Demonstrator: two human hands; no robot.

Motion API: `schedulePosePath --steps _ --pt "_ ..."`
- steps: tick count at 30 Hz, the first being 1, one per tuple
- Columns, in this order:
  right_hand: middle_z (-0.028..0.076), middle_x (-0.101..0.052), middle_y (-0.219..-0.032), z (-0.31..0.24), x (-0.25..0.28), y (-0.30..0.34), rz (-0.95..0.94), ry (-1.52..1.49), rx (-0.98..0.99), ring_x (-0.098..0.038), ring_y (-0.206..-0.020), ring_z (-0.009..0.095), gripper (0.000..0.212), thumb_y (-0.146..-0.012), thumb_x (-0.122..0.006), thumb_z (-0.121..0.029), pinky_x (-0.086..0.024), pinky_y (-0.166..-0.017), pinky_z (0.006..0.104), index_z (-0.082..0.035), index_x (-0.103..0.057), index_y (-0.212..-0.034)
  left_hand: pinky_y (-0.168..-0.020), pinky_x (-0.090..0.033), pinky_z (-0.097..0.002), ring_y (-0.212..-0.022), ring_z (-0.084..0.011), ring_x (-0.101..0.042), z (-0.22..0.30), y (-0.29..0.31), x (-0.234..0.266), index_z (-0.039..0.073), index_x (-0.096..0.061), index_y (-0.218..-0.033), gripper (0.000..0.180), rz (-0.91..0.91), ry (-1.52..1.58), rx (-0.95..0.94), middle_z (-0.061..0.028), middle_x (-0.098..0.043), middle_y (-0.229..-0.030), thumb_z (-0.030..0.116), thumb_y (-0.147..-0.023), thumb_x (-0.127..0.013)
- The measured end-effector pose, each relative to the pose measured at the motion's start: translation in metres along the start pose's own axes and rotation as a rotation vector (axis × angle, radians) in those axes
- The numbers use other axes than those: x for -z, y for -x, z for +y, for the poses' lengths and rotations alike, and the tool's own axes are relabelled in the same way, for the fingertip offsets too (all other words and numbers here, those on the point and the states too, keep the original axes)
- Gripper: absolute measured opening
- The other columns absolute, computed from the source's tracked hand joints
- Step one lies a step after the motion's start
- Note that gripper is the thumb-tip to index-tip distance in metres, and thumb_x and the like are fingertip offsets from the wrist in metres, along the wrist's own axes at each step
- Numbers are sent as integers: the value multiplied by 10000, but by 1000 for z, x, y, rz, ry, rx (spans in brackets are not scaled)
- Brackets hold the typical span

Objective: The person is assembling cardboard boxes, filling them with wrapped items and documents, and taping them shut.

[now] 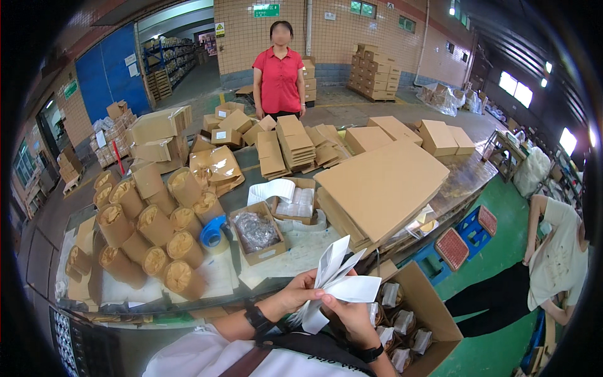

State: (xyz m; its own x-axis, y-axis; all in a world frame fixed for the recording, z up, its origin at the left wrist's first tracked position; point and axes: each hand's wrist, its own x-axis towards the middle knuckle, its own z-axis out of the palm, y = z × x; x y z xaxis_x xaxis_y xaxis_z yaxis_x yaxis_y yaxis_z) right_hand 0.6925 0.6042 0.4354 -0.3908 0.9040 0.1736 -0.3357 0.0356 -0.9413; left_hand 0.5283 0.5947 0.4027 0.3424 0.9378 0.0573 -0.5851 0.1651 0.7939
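Note:
A loose bunch of folded white paper sheets (337,271) fans out between my two hands. My left hand (300,294) is closed on the left side of the bunch, thumb on top. From the right, my right hand (353,319) pinches the same sheets, its thumb close to the left one. Just beneath and right of my hands stands an open cardboard carton (433,308). Inside are several brown round items with white paper bundles (403,322) on them. My right forearm covers part of this carton.
Brown paper-wrapped cylinders (151,225) crowd the table's left. Blue tape (212,234), a box of clear plastic (254,235) and stacked flat cardboard (383,185) lie nearer the middle. One person (279,81) stands across the table; another (556,251) is at right, near blue stools (433,257).

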Motion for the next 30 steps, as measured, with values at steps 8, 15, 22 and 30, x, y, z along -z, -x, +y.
schedulePosePath --steps 8,15,22,30 --pt "154 -423 -1348 15 14 2 -208 228 -246 -411 -1237 228 883 -786 -748 -293 -360 -983 416 47 -206 -1394 -986 -426 -373 -1095 -241 -569 6 5 -1 -12 -404 -1335 844 239 222 55 -145 -547 -1246 665 -835 -463" --pt "134 -475 -1245 39 6 15 -85 62 -149 -467 -1162 223 794 -840 -693 -299 -411 -926 385 38 -224 -1384 -960 -456 -340 -1103 -221 -569 4 25 0 -33 -385 -1347 847 56 411 56 -128 -565 -1223 672 -880 -346" --pt "79 -503 -1156 48 -23 23 -143 -230 -195 -496 -1037 131 647 -890 -640 -244 -429 -883 263 30 -277 -1350 -1014 -410 -399 -1195 -281 -505 8 62 9 -8 -331 -1382 888 87 85 184 -162 -463 -1348 694 -840 -357" --pt "17 -554 -1079 39 -59 62 3 -260 -154 -517 -962 72 483 -901 -625 -210 -433 -834 233 -30 -379 -1276 -1018 -395 -420 -1169 -319 -518 48 58 -5 -41 -346 -1363 703 43 178 386 -207 -492 -1313 508 -957 -177"
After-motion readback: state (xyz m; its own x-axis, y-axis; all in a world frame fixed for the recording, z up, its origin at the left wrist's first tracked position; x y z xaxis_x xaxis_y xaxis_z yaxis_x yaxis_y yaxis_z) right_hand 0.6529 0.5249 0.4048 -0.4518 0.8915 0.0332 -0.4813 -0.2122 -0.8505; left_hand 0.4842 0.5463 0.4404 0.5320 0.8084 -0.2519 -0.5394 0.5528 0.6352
